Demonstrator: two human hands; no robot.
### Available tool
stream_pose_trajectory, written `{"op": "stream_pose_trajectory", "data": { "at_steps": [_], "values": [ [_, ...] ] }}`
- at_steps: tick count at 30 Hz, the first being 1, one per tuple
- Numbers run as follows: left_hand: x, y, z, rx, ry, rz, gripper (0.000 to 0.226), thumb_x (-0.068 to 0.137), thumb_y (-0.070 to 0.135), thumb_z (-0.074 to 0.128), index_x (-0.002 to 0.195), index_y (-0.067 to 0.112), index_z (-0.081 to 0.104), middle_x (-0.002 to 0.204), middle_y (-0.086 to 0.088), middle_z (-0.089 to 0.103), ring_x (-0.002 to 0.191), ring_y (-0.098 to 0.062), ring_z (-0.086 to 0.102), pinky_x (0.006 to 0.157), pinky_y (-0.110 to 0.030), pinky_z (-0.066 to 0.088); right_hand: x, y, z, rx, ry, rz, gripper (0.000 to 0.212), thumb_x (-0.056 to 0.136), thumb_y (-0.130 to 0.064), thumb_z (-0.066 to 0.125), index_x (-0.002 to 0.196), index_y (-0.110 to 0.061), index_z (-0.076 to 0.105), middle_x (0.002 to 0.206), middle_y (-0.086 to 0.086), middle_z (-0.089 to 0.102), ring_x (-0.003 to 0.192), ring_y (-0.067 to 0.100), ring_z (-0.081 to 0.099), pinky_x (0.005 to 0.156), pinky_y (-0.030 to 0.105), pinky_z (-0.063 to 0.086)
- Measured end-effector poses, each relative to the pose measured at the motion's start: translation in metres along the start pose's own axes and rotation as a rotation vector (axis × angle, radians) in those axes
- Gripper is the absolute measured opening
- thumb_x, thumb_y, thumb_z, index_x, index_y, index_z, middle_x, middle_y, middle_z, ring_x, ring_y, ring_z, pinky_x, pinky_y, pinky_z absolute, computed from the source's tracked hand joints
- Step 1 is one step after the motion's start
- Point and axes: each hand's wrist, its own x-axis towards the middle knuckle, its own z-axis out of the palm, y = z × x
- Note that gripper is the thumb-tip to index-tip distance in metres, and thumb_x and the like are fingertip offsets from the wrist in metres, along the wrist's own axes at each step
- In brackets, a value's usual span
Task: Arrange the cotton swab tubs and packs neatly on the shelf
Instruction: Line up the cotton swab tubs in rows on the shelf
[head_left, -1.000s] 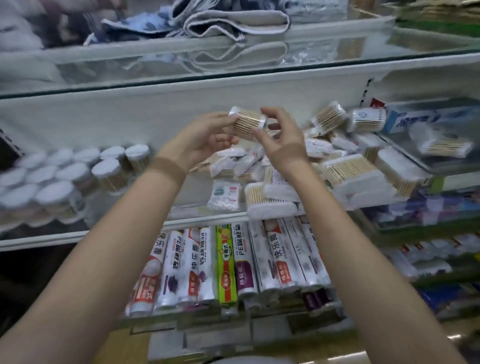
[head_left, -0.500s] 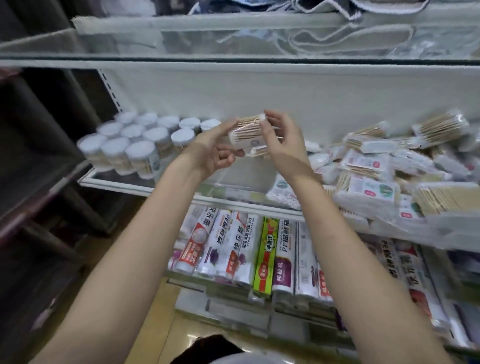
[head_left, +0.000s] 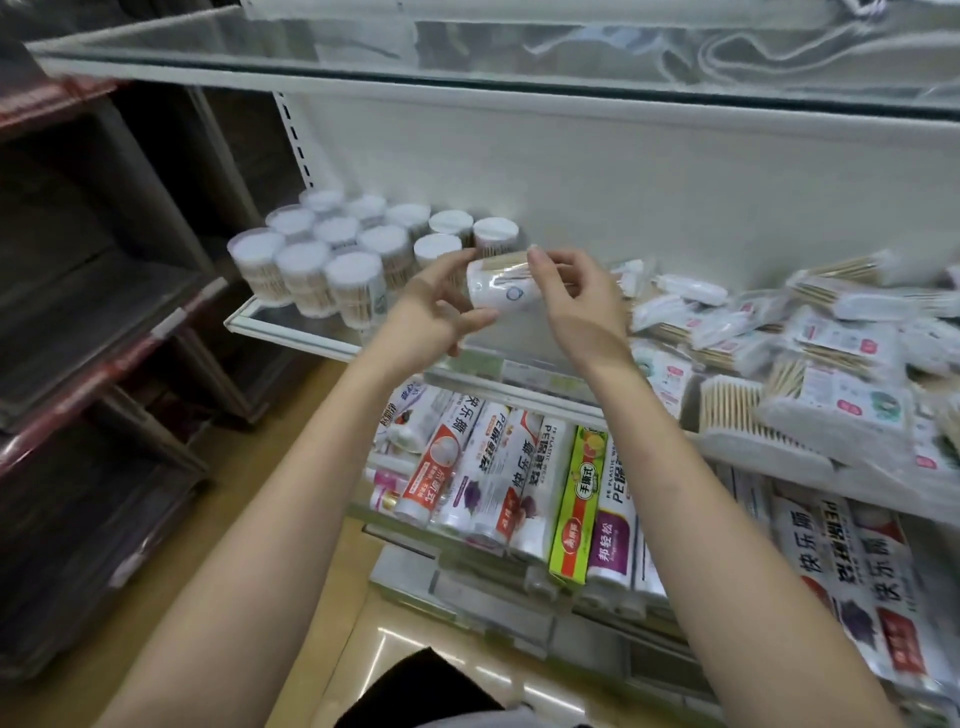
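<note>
Both bare forearms come up from the bottom corners and angle in toward each other, so the hands meet around the middle, a bit above center. The left hand (head_left: 434, 312) is turned with its thumb side up; the thumb stretches up and to the right while the other fingers curl underneath, gripping the left end of a small pack of cotton swabs (head_left: 501, 291). The right hand (head_left: 574, 299) shows its back to the camera, wrist bent a little, with the index finger and thumb pinching the pack's top right and the rest of the fingers loosely curled behind. The two hands sit close together with only the pack between them.
</note>
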Motion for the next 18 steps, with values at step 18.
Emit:
{"op": "stream_pose_trajectory", "data": {
  "at_steps": [18],
  "values": [
    [0.009,-0.022,-0.018,0.158,-0.055,0.206,0.059,0.080,0.034,0.080,0.133,0.018,0.060,0.120,0.004,0.061,0.085,-0.018,0.057,0.080,-0.025,0.047,-0.010,-0.011,0.019,-0.083,0.042,0.028,0.028,0.089,-0.034,0.074,0.104,-0.056,0.066,0.104,-0.015,0.069,0.084,0.012,0.065,0.083,0.039,0.059]
  ]
}}
